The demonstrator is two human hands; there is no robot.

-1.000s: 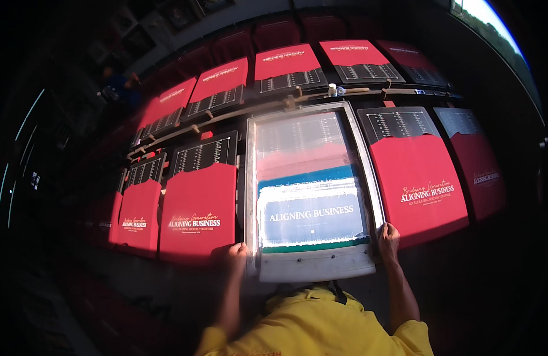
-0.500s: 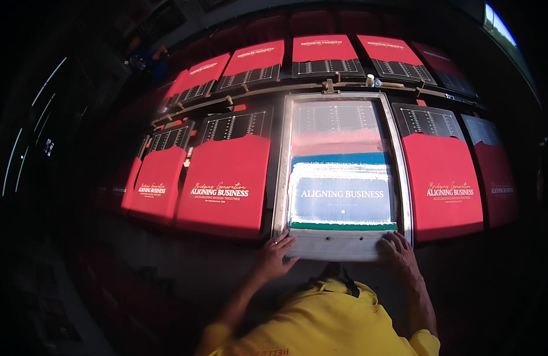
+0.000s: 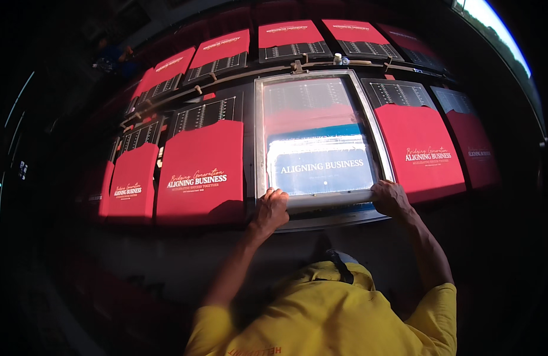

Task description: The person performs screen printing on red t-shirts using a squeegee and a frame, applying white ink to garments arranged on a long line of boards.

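A screen-printing frame (image 3: 364, 113) with a pale metal rim lies over a red shirt on a printing board. White lettering on a blue field shows in its mesh (image 3: 321, 169), with a bright smeared band of ink above. A wide squeegee (image 3: 330, 201) spans the frame's near part. My left hand (image 3: 273, 209) is closed round its left end, and its right end is in my closed right hand (image 3: 392, 197). Blue ink shows on the mesh just below the squeegee, near the frame's near edge.
Red printed shirts on boards flank the frame, with one shirt (image 3: 200, 160) to the left and another shirt (image 3: 419, 139) to the right. Farther shirts (image 3: 292, 32) line a second row. Between the rows runs a rail (image 3: 226, 74) with wooden pegs and a small bottle (image 3: 337, 58).
Both hands have gone from resting flat-fingered on the squeegee's ends to gripping it. The squeegee has moved away from the frame's near edge, up the mesh. The view has shifted.
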